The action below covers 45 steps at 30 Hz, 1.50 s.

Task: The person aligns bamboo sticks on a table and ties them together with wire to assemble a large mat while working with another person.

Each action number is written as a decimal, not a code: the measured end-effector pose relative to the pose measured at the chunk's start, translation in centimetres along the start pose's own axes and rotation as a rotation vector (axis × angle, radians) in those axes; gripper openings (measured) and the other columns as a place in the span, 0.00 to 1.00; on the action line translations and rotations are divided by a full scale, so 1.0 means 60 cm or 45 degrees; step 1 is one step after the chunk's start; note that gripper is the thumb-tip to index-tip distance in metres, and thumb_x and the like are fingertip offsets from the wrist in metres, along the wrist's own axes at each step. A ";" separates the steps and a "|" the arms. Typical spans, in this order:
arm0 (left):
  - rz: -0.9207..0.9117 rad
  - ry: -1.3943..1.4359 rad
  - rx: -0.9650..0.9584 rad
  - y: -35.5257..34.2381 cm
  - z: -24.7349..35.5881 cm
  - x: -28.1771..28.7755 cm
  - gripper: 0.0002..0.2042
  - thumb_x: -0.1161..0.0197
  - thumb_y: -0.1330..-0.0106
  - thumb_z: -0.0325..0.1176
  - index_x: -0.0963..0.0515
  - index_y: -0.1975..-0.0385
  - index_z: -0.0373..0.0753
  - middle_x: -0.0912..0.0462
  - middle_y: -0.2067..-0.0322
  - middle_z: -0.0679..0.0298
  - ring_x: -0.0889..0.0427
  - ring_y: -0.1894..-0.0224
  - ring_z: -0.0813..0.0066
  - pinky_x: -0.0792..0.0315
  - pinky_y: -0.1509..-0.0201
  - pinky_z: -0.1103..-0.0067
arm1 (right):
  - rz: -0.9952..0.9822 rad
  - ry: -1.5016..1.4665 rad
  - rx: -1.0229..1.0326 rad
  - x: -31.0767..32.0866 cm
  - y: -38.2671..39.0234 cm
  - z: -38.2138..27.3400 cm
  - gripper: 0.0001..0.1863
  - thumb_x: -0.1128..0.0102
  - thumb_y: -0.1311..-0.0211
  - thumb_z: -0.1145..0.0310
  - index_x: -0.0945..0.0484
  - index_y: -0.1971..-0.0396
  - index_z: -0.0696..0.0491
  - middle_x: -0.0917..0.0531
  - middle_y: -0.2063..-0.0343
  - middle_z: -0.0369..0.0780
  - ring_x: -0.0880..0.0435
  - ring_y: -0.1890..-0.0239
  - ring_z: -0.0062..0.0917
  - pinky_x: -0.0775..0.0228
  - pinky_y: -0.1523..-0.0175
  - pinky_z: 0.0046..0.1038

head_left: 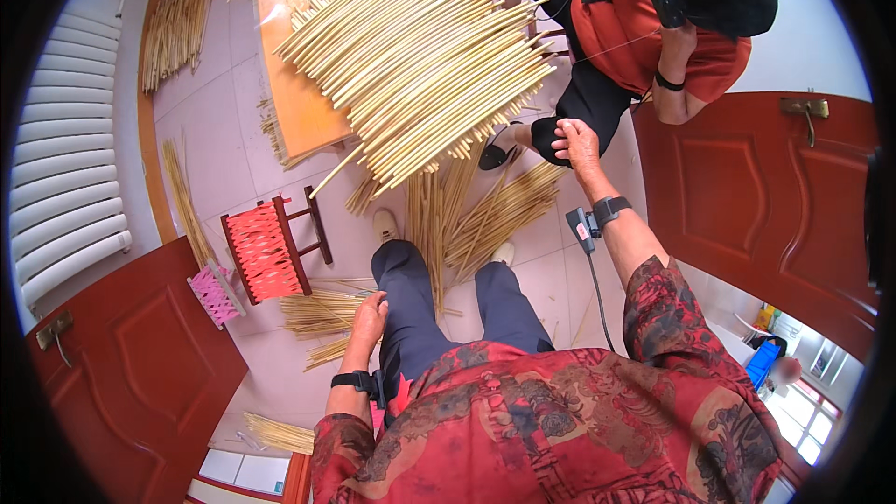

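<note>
My right hand is stretched forward to the right of the stalk mat, its fingers loosely bent and slightly apart, with nothing visible in them. It is close to the other person's knee. My left hand is beside my left thigh, fingers drawn together; a thin bluish bit shows at the fingertips, too small to name. A large mat of yellow stalks, laid side by side, rests on an orange-brown table ahead. Loose stalk bundles lie on the floor between the mat and my feet.
A person in red sits at the far right. To the left are a dark-framed stool with red webbing and a pink-webbed one. More stalks lie by the white radiator. Red-brown doors flank me.
</note>
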<state>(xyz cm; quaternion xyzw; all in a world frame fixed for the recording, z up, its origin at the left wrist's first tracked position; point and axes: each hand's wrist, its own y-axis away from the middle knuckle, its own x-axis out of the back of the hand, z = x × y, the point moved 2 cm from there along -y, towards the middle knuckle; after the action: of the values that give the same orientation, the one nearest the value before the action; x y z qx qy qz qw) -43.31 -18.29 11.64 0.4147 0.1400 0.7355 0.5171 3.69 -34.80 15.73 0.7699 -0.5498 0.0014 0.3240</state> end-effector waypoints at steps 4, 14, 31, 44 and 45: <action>-0.014 0.000 0.015 -0.006 0.011 0.003 0.13 0.50 0.43 0.30 0.28 0.59 0.33 0.25 0.61 0.50 0.26 0.57 0.56 0.34 0.53 0.72 | 0.004 0.011 0.020 0.002 -0.008 0.005 0.13 0.53 0.41 0.63 0.27 0.62 0.55 0.23 0.71 0.37 0.24 0.81 0.16 0.31 0.82 0.14; -0.049 -0.016 0.008 -0.019 0.029 0.010 0.13 0.48 0.44 0.29 0.28 0.60 0.35 0.25 0.61 0.49 0.28 0.55 0.54 0.35 0.50 0.70 | 0.052 -0.050 0.040 0.009 -0.014 -0.005 0.13 0.52 0.42 0.64 0.27 0.63 0.56 0.23 0.72 0.37 0.24 0.81 0.16 0.31 0.82 0.15; 0.032 -0.007 -0.052 -0.006 0.007 -0.004 0.12 0.49 0.43 0.32 0.27 0.60 0.35 0.25 0.62 0.48 0.27 0.57 0.52 0.33 0.52 0.69 | 0.060 -0.070 0.145 0.010 0.001 -0.028 0.13 0.55 0.41 0.63 0.26 0.64 0.56 0.24 0.74 0.37 0.25 0.83 0.17 0.33 0.83 0.15; -0.055 0.029 0.032 -0.012 0.012 0.022 0.13 0.50 0.43 0.32 0.27 0.61 0.35 0.24 0.63 0.48 0.25 0.58 0.53 0.33 0.53 0.69 | 0.126 -0.121 0.178 0.004 -0.003 -0.046 0.12 0.52 0.45 0.63 0.26 0.69 0.56 0.24 0.77 0.36 0.23 0.84 0.20 0.32 0.83 0.19; -0.083 0.015 0.020 -0.015 0.000 0.019 0.13 0.50 0.43 0.32 0.27 0.61 0.35 0.24 0.63 0.48 0.25 0.58 0.53 0.33 0.53 0.69 | 0.168 -0.075 0.227 0.006 -0.005 -0.049 0.12 0.52 0.45 0.63 0.26 0.69 0.56 0.24 0.77 0.36 0.23 0.84 0.19 0.32 0.83 0.19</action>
<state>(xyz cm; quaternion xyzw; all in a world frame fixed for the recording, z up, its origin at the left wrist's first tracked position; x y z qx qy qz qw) -42.86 -16.90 11.62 0.4097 0.1622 0.7195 0.5368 5.13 -33.59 18.01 0.7576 -0.6061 0.0489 0.2370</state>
